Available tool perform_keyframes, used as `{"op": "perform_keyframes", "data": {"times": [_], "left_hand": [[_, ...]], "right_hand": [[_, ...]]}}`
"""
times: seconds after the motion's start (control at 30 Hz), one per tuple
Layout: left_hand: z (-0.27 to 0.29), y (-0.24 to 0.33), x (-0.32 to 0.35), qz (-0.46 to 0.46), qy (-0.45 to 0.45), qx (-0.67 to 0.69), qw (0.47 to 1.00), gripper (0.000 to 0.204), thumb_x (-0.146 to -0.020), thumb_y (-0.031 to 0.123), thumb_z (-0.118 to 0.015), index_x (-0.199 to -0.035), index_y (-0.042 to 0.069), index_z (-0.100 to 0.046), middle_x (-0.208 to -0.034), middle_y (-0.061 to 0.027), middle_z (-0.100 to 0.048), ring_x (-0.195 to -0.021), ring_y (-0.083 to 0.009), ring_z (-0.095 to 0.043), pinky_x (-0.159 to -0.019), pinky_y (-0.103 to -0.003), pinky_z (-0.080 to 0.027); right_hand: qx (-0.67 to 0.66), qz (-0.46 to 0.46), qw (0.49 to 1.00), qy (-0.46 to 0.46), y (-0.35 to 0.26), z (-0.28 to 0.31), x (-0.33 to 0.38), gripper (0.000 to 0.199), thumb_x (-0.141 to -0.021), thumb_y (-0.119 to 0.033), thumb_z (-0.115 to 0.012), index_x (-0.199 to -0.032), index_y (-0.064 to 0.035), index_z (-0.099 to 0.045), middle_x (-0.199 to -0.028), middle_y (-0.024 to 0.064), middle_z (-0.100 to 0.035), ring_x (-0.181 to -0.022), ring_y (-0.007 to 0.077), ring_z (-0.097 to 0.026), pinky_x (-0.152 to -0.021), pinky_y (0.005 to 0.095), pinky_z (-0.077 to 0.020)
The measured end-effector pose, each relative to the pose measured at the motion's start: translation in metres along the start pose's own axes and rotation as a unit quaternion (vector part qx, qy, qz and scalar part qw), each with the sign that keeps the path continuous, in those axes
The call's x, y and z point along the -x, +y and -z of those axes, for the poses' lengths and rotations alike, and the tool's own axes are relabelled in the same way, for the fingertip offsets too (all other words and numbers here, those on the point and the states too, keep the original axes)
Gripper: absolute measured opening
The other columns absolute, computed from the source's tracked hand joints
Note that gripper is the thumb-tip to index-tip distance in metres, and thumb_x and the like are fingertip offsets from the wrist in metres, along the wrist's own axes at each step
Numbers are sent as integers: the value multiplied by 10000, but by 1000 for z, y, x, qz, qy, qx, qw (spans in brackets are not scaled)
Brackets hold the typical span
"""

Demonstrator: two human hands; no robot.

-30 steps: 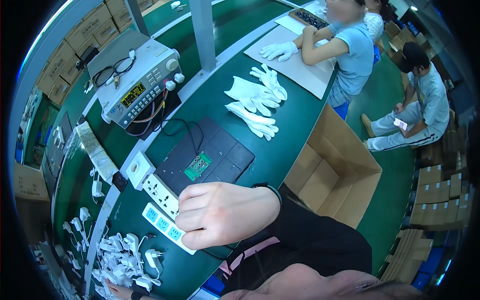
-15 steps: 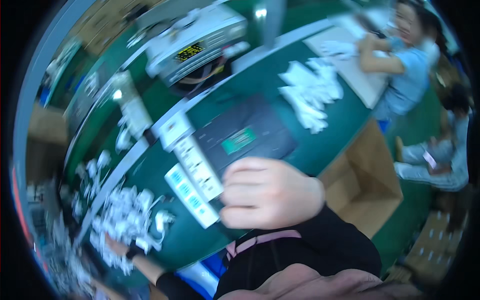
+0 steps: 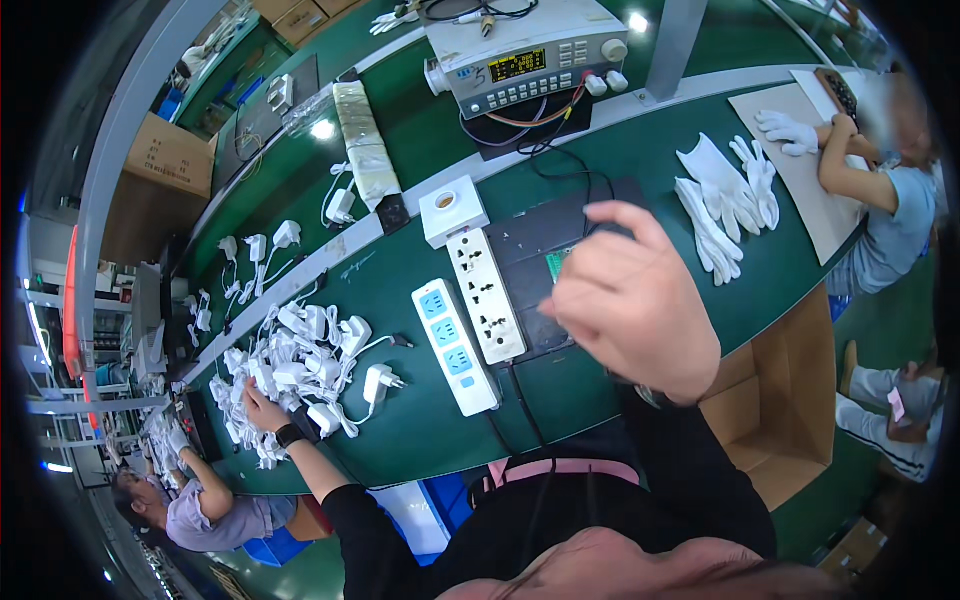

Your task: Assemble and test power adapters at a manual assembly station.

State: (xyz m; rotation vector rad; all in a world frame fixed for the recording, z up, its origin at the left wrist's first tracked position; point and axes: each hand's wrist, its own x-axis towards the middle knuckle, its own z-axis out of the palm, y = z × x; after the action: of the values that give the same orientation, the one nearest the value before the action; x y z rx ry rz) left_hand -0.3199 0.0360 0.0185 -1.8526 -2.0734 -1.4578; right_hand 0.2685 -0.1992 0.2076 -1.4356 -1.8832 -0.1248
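My left hand [image 3: 264, 408] reaches into a heap of white plug-in power adapters [image 3: 290, 372] with coiled white cords, at the left of the green table. Its fingers are stretched out and touch the heap; I cannot make out a grip on any one adapter. My right hand [image 3: 640, 300] is raised over the dark mat [image 3: 525, 240], its fingers curled in, so the inside of the hand is hidden. Partly behind it lies a green circuit board [image 3: 558, 262]. Left of the mat are a white power strip [image 3: 486, 300] and another with blue sockets [image 3: 455, 350].
A bench instrument [image 3: 530, 60] with a lit display stands on the far side. White gloves [image 3: 725, 195] lie at right, near a person's arms [image 3: 865, 180]. A cardboard box [image 3: 775, 410] stands beside the table. Another person [image 3: 210, 510] sits at lower left.
The view has swung, shifting the table's things rightward and sharpening the picture. My right hand has gone from a fist over the near table edge to a looser curl, farther up. My left hand stays at the heap.
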Motion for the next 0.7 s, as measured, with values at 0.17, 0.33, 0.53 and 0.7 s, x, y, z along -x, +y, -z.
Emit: {"op": "perform_keyframes", "data": {"times": [0.17,0.33,0.53,0.7], "left_hand": [[8,1,-3,-5,-8,-6,1000,341,-980,279,-453,-1037,18,-667,-1025,-95,-681,-956,-202,-614,-865,-323,-446],[3,-6,-1,36,-8,-21,999,345,-974,280,-447,-1067,36,-672,-1059,-93,-676,-974,-212,-605,-887,-315,-430],[0,15,0,-30,-12,-46,998,360,-975,276,-426,-1080,27,-663,-1072,-101,-668,-974,-219,-598,-901,-304,-419],[6,9,-4,-38,-19,-34,999,361,-977,274,-424,-1031,15,-669,-1044,-107,-673,-967,-219,-603,-875,-319,-436]], "right_hand": [[12,-27,999,24,9,-9,-1,225,-626,-67,-747,-662,-90,-526,-694,19,-522,-693,188,-569,-783,401,-497],[-103,59,991,59,-25,3,6,241,-607,-59,-739,-618,-103,-502,-681,7,-511,-639,182,-555,-682,353,-515],[-202,4,974,98,-62,4,10,241,-581,-116,-727,-574,-115,-487,-691,5,-509,-595,170,-537,-581,295,-501],[-220,-135,963,82,-62,5,11,224,-582,-144,-710,-567,-110,-489,-696,13,-516,-603,175,-542,-605,299,-503]]}}
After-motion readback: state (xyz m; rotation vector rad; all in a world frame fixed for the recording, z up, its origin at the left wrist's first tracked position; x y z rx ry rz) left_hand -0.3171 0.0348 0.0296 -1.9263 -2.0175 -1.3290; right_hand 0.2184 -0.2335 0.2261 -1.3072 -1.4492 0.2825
